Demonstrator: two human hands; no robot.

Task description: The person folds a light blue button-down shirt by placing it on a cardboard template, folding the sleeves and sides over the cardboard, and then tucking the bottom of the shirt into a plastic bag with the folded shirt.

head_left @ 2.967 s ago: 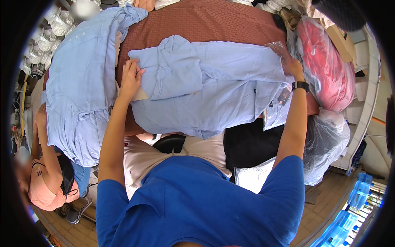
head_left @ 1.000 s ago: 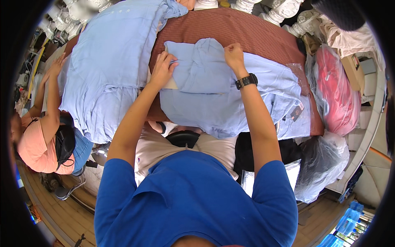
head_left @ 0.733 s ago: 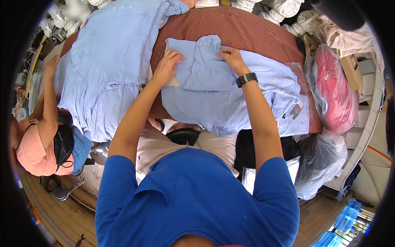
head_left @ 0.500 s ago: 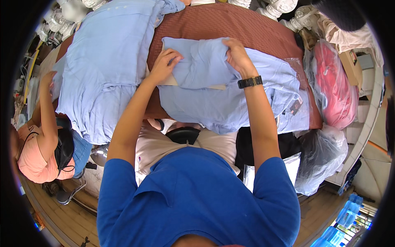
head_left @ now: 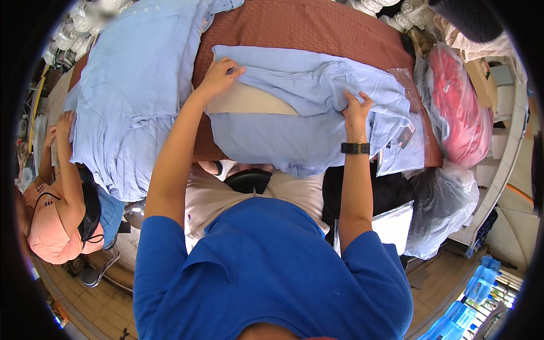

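A light blue shirt (head_left: 272, 136) lies partly folded in front of me. A flat beige board (head_left: 249, 101) shows between its layers. My left hand (head_left: 220, 78) is at the board's upper left, its fingers closed on the shirt's edge. On the right, my right hand (head_left: 357, 113) rests over the bunched cloth with thumb and fingers apart; a dark watch is on that wrist. Left of my hands is a large stack of light blue shirts (head_left: 130, 107), piled high.
A brown textured cover (head_left: 306, 25) lies under the shirts. Clear plastic bags (head_left: 402, 147) lie at its right end. Further right are a red bundle in plastic (head_left: 456, 107) and a crumpled plastic bag (head_left: 445, 209). A person in a peach top (head_left: 56, 218) works at the far left.
My right hand has moved right and nearer to me, its fingers now apart. The folded-over cloth has shifted right, baring more of the board. My left hand has closed on the shirt's edge.
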